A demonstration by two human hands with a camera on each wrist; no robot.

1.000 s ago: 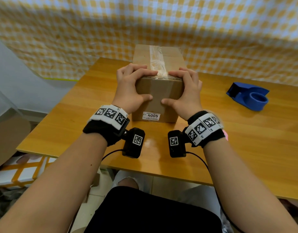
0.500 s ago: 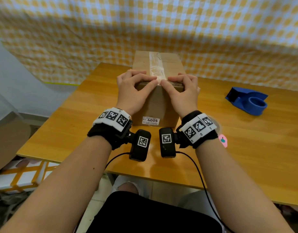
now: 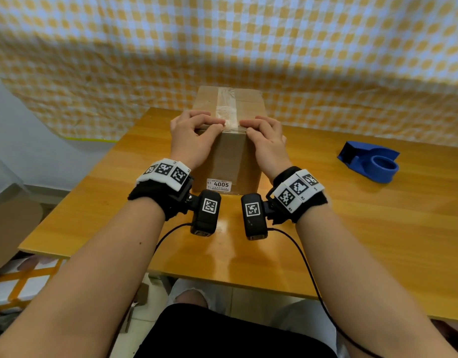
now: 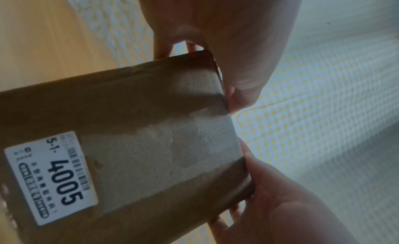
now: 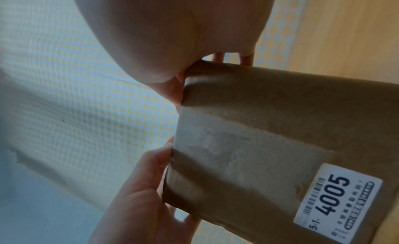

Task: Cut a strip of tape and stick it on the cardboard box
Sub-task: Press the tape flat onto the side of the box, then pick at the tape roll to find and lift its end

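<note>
currently the cardboard box stands near the far edge of the table, its tape strip running along the top and folded over the near top edge. my left hand and right hand rest there, fingers curled, pressing beside the strip without gripping. risk, as i judge it: uneven pressure leaves wrinkles or lifted ends; a hard push slides the box.

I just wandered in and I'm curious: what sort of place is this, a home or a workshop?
Probably a makeshift recording corner, not a proper workshop: a checked cloth hung as backdrop, a plain wooden table with one labelled cardboard box and a blue tape dispenser.
</note>
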